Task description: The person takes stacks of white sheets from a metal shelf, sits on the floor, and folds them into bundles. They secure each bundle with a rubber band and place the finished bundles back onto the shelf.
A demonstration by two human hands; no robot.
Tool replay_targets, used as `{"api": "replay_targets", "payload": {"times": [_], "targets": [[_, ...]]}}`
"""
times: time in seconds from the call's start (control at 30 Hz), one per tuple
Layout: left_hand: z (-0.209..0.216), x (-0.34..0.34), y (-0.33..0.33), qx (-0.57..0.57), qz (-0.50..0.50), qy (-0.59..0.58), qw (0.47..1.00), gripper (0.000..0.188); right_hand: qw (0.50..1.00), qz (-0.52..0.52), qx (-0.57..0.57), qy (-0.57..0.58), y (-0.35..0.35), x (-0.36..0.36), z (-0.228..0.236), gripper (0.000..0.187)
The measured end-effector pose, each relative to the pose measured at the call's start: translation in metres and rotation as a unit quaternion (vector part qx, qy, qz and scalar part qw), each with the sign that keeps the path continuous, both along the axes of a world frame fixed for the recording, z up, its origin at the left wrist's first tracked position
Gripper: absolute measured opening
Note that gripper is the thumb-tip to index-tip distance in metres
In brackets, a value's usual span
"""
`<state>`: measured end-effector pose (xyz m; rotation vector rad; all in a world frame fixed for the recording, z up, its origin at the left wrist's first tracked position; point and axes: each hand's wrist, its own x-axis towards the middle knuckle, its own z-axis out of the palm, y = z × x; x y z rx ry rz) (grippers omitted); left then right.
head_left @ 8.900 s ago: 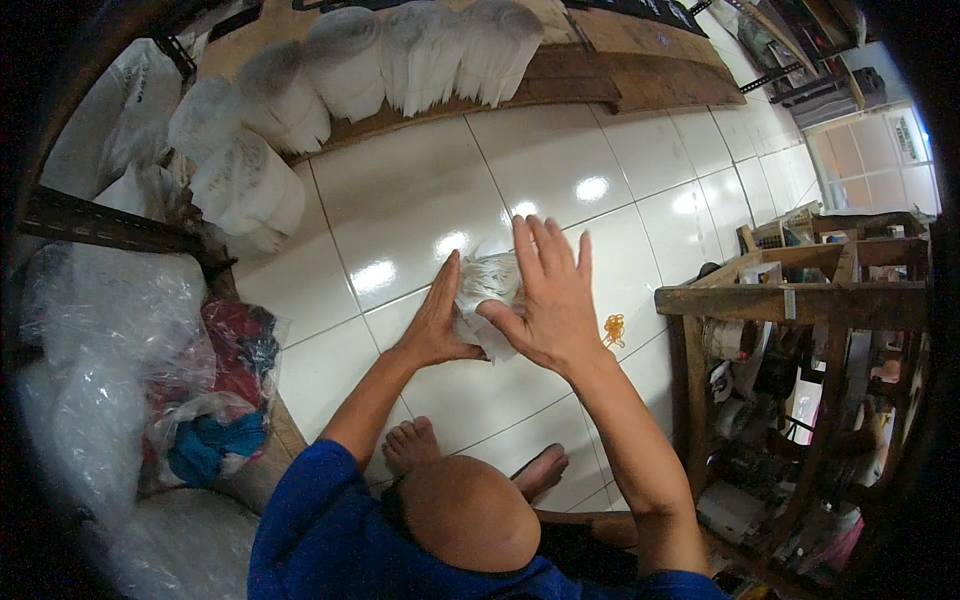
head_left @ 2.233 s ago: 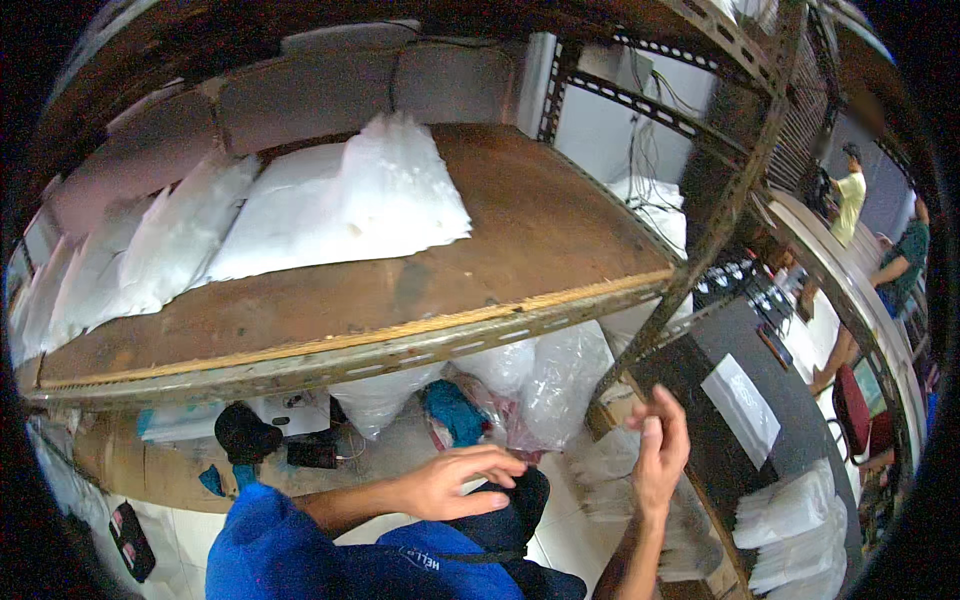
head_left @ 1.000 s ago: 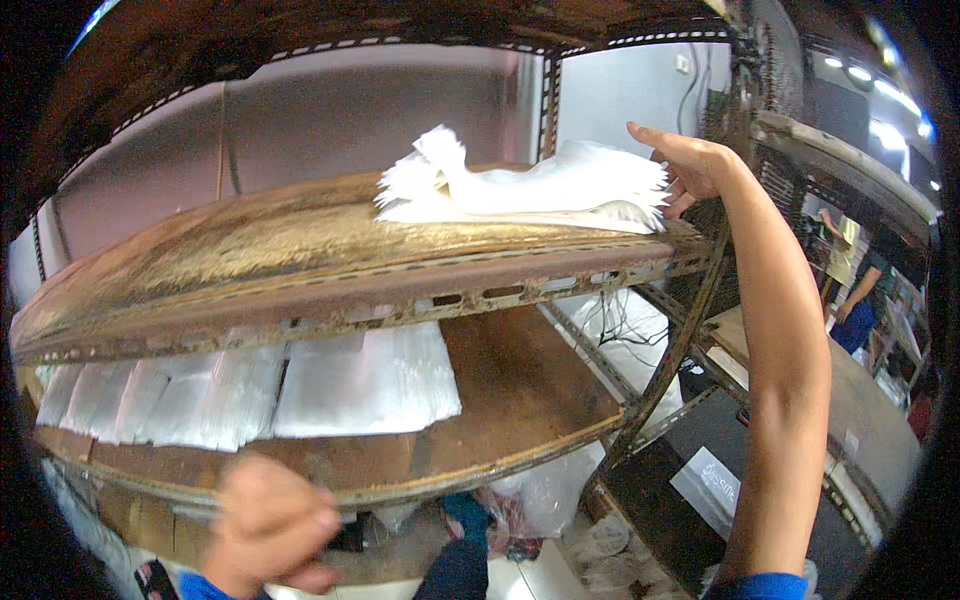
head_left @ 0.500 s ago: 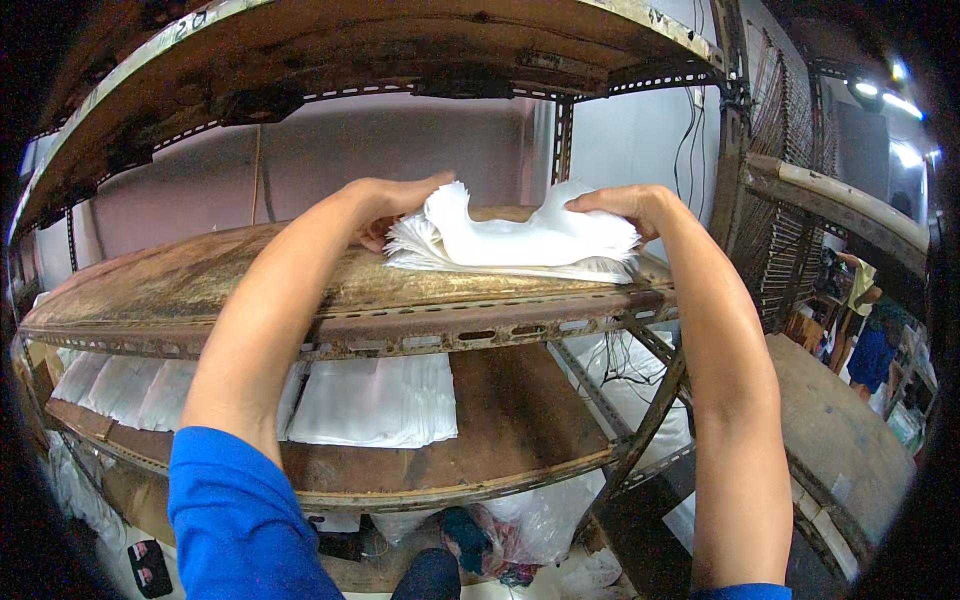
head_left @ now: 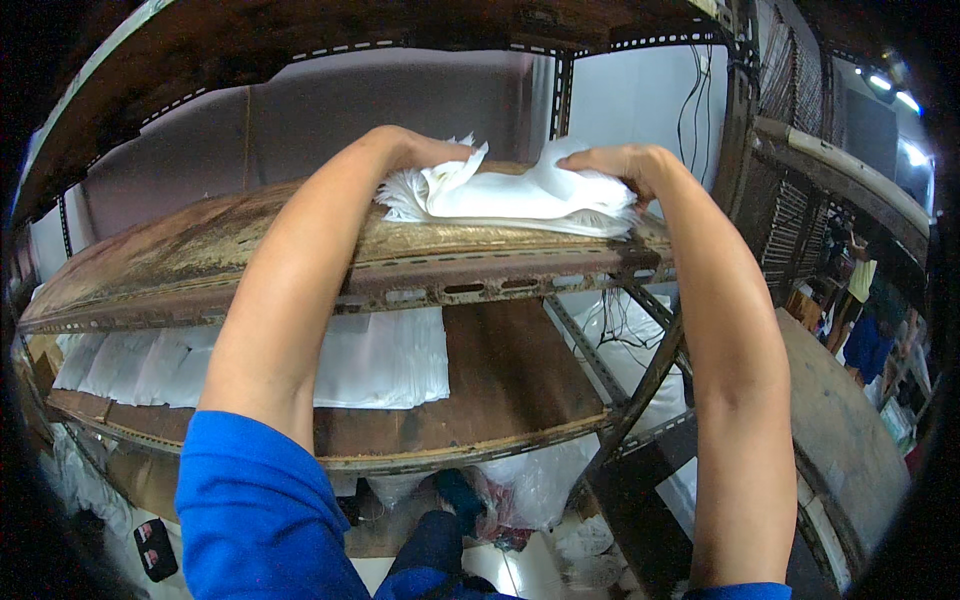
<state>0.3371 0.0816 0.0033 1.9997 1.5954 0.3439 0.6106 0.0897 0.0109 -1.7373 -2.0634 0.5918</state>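
Observation:
A stack of thin, floppy white sheets (head_left: 520, 197) lies on the upper wooden shelf (head_left: 300, 235), its edges fanned out at both ends. Whether the sheets are cloth, paper or plastic I cannot make out. At the stack's left end my left hand (head_left: 436, 152) is closed on the upturned top layers; most of its fingers are hidden behind them. My right hand (head_left: 622, 168) pinches the raised right end, thumb on the near side. Between my hands the top layers sag, while the lower ones rest on the board.
More flat white stacks (head_left: 385, 360) lie on the lower shelf (head_left: 520, 375). Clear plastic bags (head_left: 540, 490) sit beneath it. A perforated metal frame (head_left: 470, 288) edges the shelf, with another shelf (head_left: 400, 30) overhead. A worktop (head_left: 845, 420) stands at right; people (head_left: 865, 330) are far behind it.
The view has tilted down and the shelf sits higher in the picture. My left hand has moved inward over the stack's left end, folding its top layers. The right hand keeps its pinch.

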Motion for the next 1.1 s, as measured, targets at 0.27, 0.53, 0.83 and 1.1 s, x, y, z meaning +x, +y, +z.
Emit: {"api": "replay_targets", "payload": {"times": [0.27,0.53,0.83,1.1], "targets": [[-0.002,-0.002,-0.001,-0.005,0.075,-0.091,0.993,0.06,0.995,0.063,-0.006,0.08,0.002,-0.001,-0.007,0.058],[-0.01,-0.019,0.006,0.02,0.129,-0.201,0.971,0.059,0.993,0.063,-0.003,0.102,0.008,0.012,-0.014,0.063],[-0.018,-0.02,-0.015,0.052,0.132,-0.232,0.962,0.059,0.986,0.081,0.077,0.12,-0.008,0.009,-0.013,0.067],[-0.008,-0.015,-0.02,0.104,0.116,-0.212,0.965,0.064,0.959,0.14,0.045,0.244,-0.016,0.013,-0.027,0.055]]}}
